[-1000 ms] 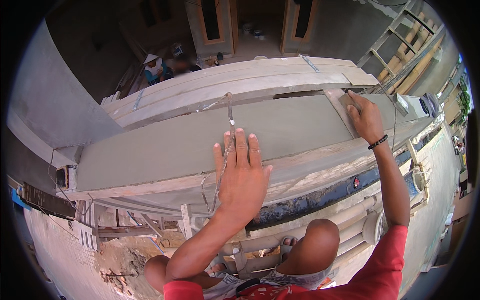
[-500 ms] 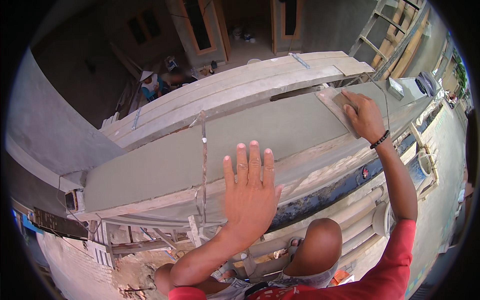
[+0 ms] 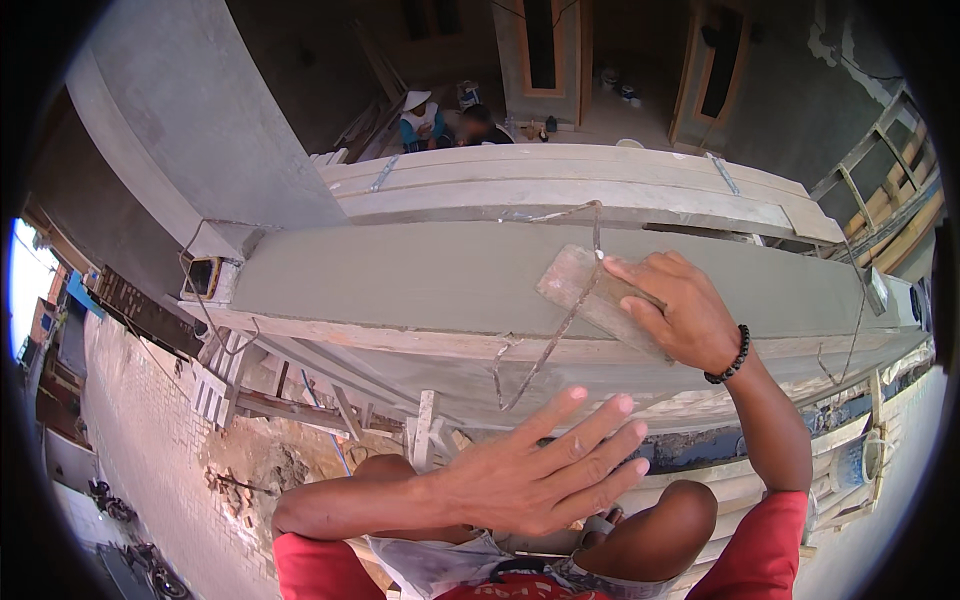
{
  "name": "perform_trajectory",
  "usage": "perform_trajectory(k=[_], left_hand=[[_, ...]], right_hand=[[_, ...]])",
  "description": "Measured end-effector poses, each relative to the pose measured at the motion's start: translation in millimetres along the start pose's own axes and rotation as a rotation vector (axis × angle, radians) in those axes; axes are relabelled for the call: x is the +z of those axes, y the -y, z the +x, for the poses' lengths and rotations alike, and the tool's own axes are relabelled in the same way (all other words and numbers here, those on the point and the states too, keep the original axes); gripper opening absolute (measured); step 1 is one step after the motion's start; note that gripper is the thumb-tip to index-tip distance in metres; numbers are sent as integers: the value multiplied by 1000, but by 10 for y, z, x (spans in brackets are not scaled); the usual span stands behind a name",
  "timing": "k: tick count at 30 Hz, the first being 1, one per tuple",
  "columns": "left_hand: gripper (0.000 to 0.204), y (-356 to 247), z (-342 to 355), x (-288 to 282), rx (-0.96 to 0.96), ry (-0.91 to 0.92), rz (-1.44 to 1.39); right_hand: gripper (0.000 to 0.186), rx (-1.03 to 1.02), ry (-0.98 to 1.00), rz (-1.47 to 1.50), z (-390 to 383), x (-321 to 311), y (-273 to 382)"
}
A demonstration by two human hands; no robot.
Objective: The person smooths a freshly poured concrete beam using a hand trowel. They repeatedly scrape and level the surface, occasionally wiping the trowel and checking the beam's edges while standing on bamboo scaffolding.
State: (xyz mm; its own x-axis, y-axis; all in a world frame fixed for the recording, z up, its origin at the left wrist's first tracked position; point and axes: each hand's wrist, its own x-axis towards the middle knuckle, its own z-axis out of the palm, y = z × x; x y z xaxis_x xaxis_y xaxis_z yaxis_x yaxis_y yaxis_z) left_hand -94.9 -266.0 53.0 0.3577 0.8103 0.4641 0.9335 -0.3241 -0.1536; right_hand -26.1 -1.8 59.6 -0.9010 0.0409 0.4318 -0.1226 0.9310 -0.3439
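My right hand (image 3: 685,310) grips a flat rectangular plastering float (image 3: 603,308). The float lies on the smooth grey top of a long cement ledge (image 3: 420,270), crossing toward its near edge. A bent steel rod clamp (image 3: 541,362) passes over the ledge, and in this view it overlaps the float's left part. The float's grip is hidden by my fingers. My left hand (image 3: 545,475) is held in the air on the near side, above my lap, with fingers stretched out to the right and nothing in it. A wooden board (image 3: 400,335) edges the ledge's near side.
Beyond the ledge runs a pale stack of long boards (image 3: 560,180). A grey pillar (image 3: 215,110) rises at the left end. Another bent rod (image 3: 858,310) straddles the right end. Two people sit below, past the boards. Bamboo poles and a ladder (image 3: 860,190) lean at far right.
My right hand has slid the float leftward along the ledge, up to the middle rod. My left hand has dropped lower and its fingers now point right. The view has turned left.
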Motion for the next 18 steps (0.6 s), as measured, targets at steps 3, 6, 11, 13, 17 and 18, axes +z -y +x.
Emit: perform_trajectory(k=[3, 6, 11, 13, 17, 18], left_hand=[[56, 249, -681, -73, -234, -87, 135], [71, 466, -1181, -134, -649, -62, 163], [78, 746, -1326, -77, -799, 13, 197], [78, 799, -1248, -31, -819, 46, 188], [76, 835, -1102, 98, -815, 89, 155], [76, 831, -1060, 123, -805, 85, 150]], right_hand=[[44, 85, -10, -46, -417, -357, -36], [45, 316, -101, -208, -918, -656, -298], [43, 382, -310, -288, -1257, -884, -724], [42, 270, -176, -183, -1058, -779, -553], [41, 76, 6, 10, -456, -424, -192], [41, 31, 43, 40, -314, -340, -158]])
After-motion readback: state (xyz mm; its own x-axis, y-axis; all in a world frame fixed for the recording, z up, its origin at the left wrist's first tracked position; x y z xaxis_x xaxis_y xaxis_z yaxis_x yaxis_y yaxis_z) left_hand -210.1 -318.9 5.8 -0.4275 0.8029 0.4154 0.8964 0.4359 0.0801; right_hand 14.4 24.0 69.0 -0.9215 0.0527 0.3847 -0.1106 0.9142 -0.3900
